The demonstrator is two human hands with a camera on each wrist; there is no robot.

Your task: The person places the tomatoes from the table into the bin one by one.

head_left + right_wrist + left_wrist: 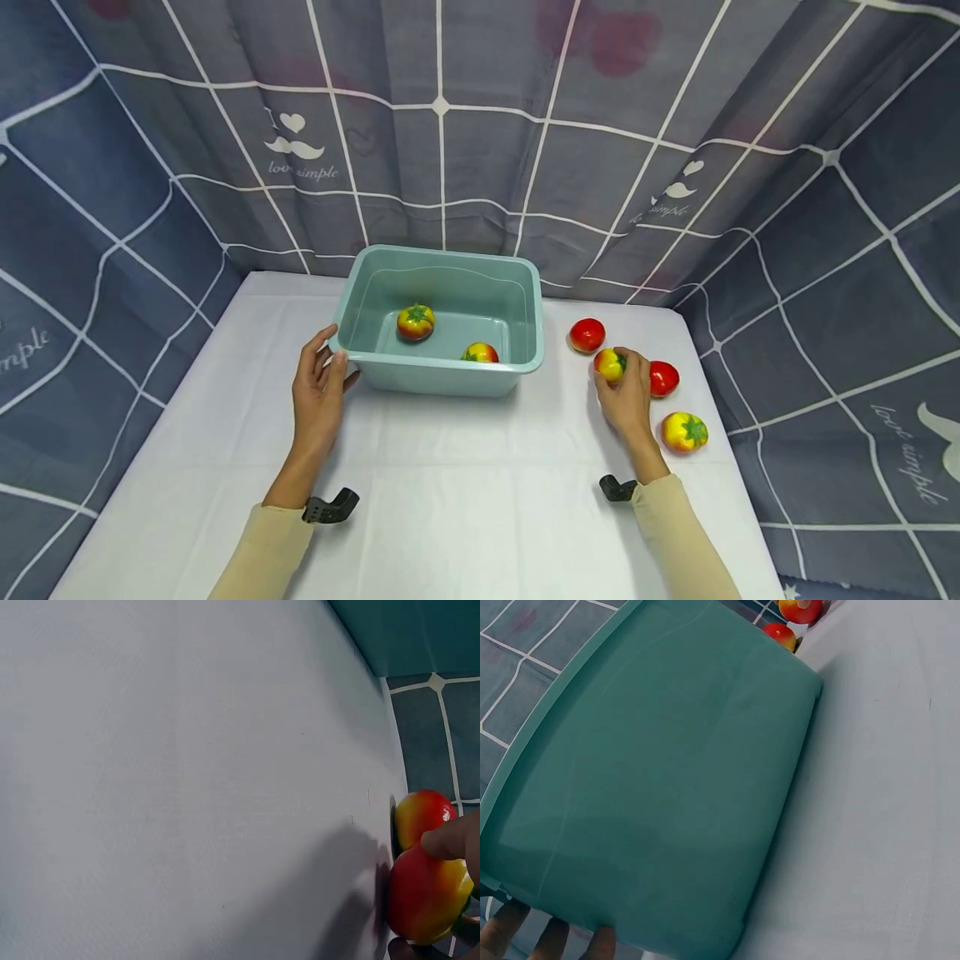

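Observation:
A green plastic basin [442,379] stands on the white-covered table, with two red-and-yellow fruits inside, one left of the middle [416,322] and one by the front wall [481,353]. My left hand [318,400] holds the basin's front left corner, thumb at the front and fingers along the left side. Over on the right, my right hand [627,396] grips a red-and-yellow tomato-like fruit [608,365] with a green leafy top. In the right wrist view the thumb presses on this fruit [420,896]; its underside is partly hidden by the fingers.
Around the right hand lie a red fruit [587,335] behind it, another red fruit [663,378] to its right, and a yellow-red one [684,432] nearer the front. Grey checked curtains [487,158] hang along the back and both sides of the table [442,517].

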